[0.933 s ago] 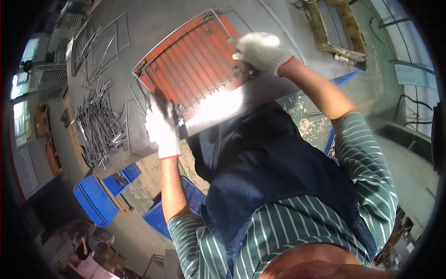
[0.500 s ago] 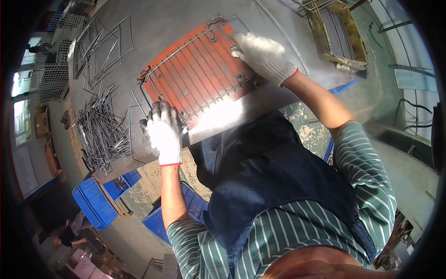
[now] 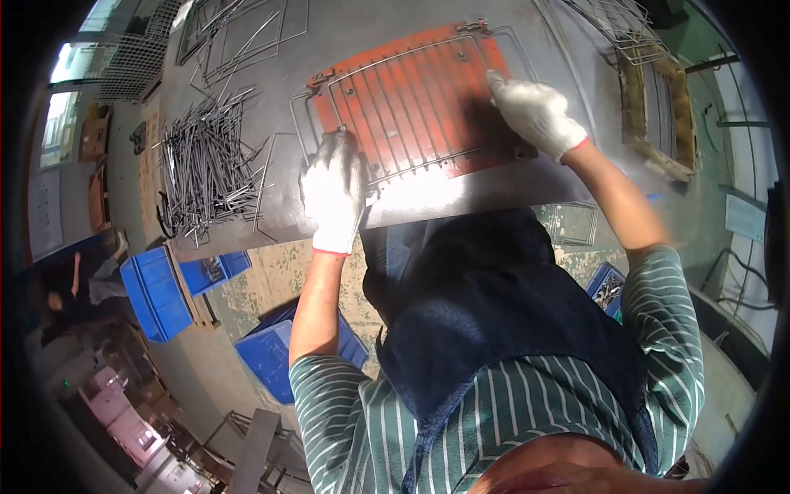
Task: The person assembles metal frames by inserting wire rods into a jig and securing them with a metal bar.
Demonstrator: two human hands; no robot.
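A wire grid rack (image 3: 403,103) lies flat on an orange ribbed jig plate (image 3: 428,74) on the grey metal table (image 3: 280,66). My left hand (image 3: 333,189), in a white glove with a red cuff, rests on the rack's near left corner, fingers spread and pressing down. My right hand (image 3: 535,111), also gloved, presses on the rack's right side near the plate's edge. Neither hand is closed around anything that I can see.
A heap of loose steel rods (image 3: 206,165) lies on the table's left part, with bent wire frames (image 3: 239,33) behind it. Blue plastic bins (image 3: 156,292) stand on the floor at the left. A wooden-framed crate (image 3: 658,115) sits at the right. Another person (image 3: 78,284) is at far left.
The view has shifted, so table and rack now sit higher and more to the right. Both hands stayed on the rack; my left hand moved onto its near left corner.
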